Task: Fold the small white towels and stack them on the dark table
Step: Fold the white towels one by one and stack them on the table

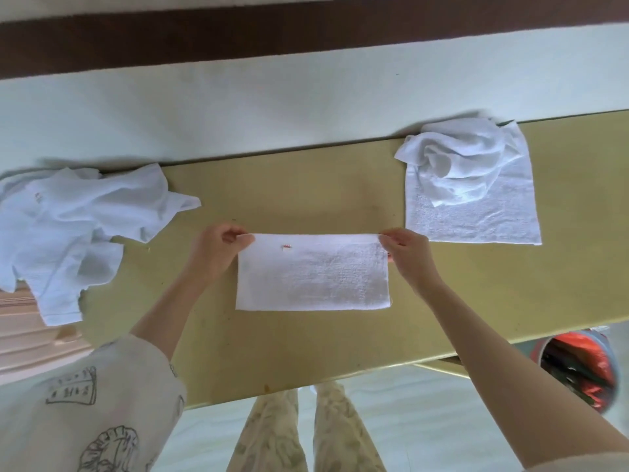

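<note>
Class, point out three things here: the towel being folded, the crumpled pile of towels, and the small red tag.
towel being folded (316, 281), head view, middle of its top layer.
crumpled pile of towels (68, 226), head view, centre of heap.
red tag (286, 247), head view, on its stitching.

White towel (313, 274) lies flat mid-table, folded into a rectangle, small red tag near its far edge. Left hand (218, 250) pinches the far left corner; right hand (406, 250) pinches the far right corner. Table (306, 185) is yellowish-tan. Crumpled pile of white towels (68, 233) at the left end, partly hanging over the edge. At right, a flat towel (476, 223) with a crumpled towel (459, 165) on top. Bucket (578, 369) with red contents below the table's right side. Patterned sleeve (102, 403) and trousers at bottom.
</note>
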Available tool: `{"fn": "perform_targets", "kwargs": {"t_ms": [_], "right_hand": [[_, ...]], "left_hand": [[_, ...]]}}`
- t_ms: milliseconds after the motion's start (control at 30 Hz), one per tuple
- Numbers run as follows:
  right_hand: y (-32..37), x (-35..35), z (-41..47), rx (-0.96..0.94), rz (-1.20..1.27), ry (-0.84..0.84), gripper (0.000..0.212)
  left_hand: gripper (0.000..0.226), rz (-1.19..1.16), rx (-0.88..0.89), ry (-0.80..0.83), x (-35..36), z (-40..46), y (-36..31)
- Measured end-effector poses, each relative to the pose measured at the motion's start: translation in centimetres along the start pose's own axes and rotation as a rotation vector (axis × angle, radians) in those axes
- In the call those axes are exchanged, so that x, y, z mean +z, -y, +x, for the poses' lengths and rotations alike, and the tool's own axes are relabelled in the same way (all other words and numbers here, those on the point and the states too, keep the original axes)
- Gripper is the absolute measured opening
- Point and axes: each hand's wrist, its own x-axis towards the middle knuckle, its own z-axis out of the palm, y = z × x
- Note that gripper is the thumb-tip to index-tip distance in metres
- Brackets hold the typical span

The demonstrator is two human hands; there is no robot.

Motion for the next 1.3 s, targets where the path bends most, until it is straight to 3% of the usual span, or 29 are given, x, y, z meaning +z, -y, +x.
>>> {"fn": "perform_targets", "kwargs": {"t_ms": [233,467,600,667,867,1133,1300], "right_hand": [[-0.7,0.5,0.5,-0.02,-0.088,-0.011,0.017],[0.0,0.0,0.8,0.016,-0.102,0.085,0.013],[0.3,-0.3,0.5,0.031,-0.046,0.137,0.034],[0.3,-0.3,0.5,0.025,-0.062,0.154,0.033],[-0.1,0.5,0.5,-0.072,-0.219,0.074,0.011],[-0.5,0.6,0.8,-0.088,-0.222,0.066,0.015],[-0.3,-0.1,0.6,-0.003,-0.091,0.15,0.02]], "left_hand": [[0.013,0.036,0.003,0.01,0.4,1.3,0.4],[0.018,0.081,0.07,0.084,-0.2,0.9,-0.2],[0.014,0.09,0.061,0.171,-1.0,0.9,-0.1],[0.014,0.114,0.067,0.192,-1.1,1.2,-0.1],[0.008,0.106,0.08,0.087,-0.2,2.2,0.4],[0.005,0.161,0.123,0.083,-0.3,2.2,0.3],[0.008,0.056,0.032,0.243,-1.5,1.0,-0.4]]}}
